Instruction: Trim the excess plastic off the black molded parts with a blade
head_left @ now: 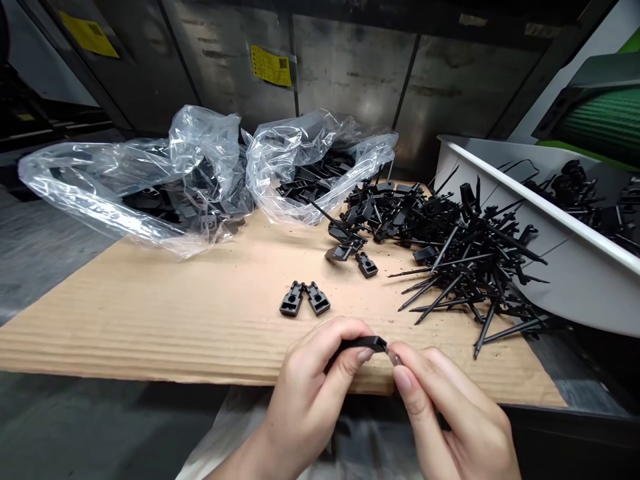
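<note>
My left hand [320,383] pinches a black plastic part [367,343] between thumb and fingers, just over the front edge of the cardboard. At the part's right end, my right hand [445,400] is closed on a small thin piece [394,357], too small to make out clearly. Beyond my hands, two black clips [292,299] [318,299] lie side by side with their upper ends touching. Another black clip [367,265] lies farther back to the right, beside a large pile of black parts [450,247] with long thin stems.
Two clear plastic bags [210,153] [280,147] holding black parts stand at the back of the cardboard [150,313]. A white bin [575,267] with more black parts is at the right. Metal panels [350,73] rise behind.
</note>
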Available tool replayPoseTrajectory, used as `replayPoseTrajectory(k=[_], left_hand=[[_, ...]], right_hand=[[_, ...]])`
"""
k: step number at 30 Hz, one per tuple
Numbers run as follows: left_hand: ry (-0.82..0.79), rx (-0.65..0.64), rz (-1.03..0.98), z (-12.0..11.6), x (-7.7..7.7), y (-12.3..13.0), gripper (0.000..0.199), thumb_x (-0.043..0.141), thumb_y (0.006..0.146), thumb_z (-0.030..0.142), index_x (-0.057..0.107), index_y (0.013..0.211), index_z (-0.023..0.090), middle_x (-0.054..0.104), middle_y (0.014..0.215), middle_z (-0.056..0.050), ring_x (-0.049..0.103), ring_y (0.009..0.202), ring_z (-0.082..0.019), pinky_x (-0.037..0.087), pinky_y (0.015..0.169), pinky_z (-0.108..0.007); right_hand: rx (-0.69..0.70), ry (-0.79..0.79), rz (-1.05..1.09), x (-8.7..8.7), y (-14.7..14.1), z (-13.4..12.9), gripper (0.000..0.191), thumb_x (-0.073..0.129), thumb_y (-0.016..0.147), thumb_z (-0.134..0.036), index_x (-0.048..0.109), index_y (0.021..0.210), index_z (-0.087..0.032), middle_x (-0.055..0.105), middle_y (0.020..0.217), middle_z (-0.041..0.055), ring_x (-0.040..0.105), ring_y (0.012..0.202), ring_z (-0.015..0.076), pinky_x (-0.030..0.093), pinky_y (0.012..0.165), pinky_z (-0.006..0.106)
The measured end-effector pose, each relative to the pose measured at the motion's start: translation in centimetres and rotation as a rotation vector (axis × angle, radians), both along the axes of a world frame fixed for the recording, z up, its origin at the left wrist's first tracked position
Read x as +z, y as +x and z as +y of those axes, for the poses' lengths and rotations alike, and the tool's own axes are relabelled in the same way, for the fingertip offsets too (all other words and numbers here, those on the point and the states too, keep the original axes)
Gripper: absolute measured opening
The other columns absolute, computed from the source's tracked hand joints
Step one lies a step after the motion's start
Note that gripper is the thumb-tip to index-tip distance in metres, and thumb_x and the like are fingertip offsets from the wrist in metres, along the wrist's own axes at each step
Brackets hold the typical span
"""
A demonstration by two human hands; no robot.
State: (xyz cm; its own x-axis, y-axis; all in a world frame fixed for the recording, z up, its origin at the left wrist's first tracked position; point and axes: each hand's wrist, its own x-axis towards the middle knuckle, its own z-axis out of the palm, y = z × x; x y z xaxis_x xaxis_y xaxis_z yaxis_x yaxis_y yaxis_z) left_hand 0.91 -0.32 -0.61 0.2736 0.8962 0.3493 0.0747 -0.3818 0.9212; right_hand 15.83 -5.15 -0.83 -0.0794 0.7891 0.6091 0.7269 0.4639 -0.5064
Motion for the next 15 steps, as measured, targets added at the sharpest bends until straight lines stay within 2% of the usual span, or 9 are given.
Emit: replayPoseTrajectory(k=[5,10,13,15], left_hand=[[-0.224,-0.087,-0.092,0.3,0.6,-0.4,0.012,0.055,0.083,0.012,0.062,0.085,0.022,0.06,0.074,0.004,0.055,0.066,-0.01,0.042,0.062,-0.015],[-0.409,-0.398,-0.167,0.7,1.2,-0.9,0.014,0.054,0.084,0.02,0.064,0.075,0.016,0.056,0.065,0.0,0.048,0.055,-0.01,0.039,0.053,-0.018],[-0.423,-0.398,-0.164,0.7,1.1,-1.0,0.021,0.051,0.087,0.025,0.065,0.076,0.015,0.052,0.066,0.0,0.045,0.055,-0.01,0.037,0.053,-0.019],[-0.419,-0.355,-0.166,0.6,1.0,-0.9,0.022,0.049,0.088,0.026,0.063,0.074,0.015,0.05,0.065,0.0,0.044,0.057,-0.01,0.036,0.053,-0.019]], right_hand=[[-0.019,-0.013,-0.024,0.2,0.1,0.3,0.021,0.052,0.083,-0.011,0.062,0.102,-0.013,0.06,0.072,0.005,0.058,0.064,0.0133,0.049,0.058,0.022],[-0.109,-0.015,-0.103,0.4,1.3,0.7,0.019,0.051,0.086,-0.015,0.063,0.1,-0.014,0.068,0.086,0.0065,0.065,0.079,0.0153,0.049,0.07,0.022],[-0.025,-0.014,-0.053,0.8,1.7,0.2,0.02,0.053,0.084,-0.013,0.062,0.101,-0.017,0.07,0.089,0.0043,0.066,0.083,0.0139,0.05,0.07,0.017],[0.03,-0.032,0.02,1.1,1.4,-0.4,0.02,0.054,0.082,-0.011,0.062,0.099,-0.019,0.068,0.081,0.0023,0.066,0.077,0.0134,0.05,0.066,0.016]])
